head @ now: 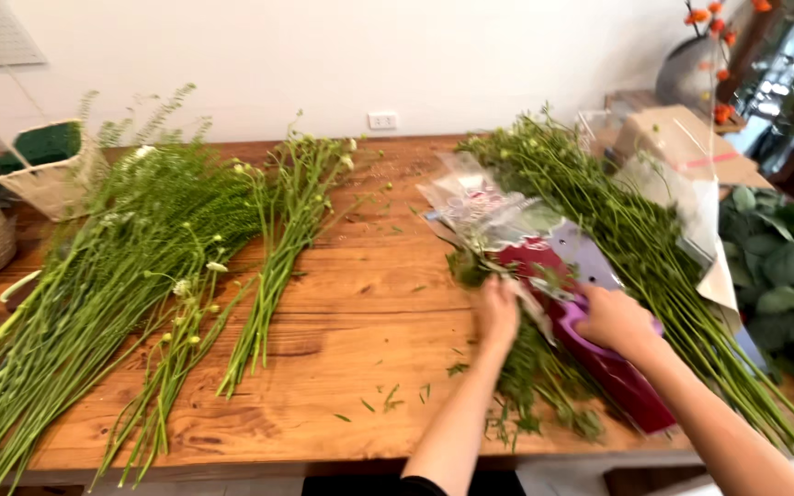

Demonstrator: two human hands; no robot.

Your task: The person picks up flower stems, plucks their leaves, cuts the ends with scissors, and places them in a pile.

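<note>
Head view, looking down at a wooden surface strewn with cut greenery. Left hand is closed around a bunch of leafy green stems near the middle-right of the surface, fingers wrapped on the top of the bunch, stem ends trailing toward the near edge. Right hand sits just right of it, pressed on a purple and dark red plastic sleeve that lies under the bunch; fingers look curled over the sleeve's edge (motion blur, so how tight the hold is I cannot tell). Crumpled clear cellophane wrap lies just beyond the hands, touching the sleeve's far end. Right of the hands, a long pile of thin green stems runs diagonally from far centre to the near right corner. Left half of the surface: a big spread of feathery stems with small white buds, and beside it a slimmer bundle of stems. Woven basket at far left. Small leaf scraps dot the bare wood near the left forearm.
</note>
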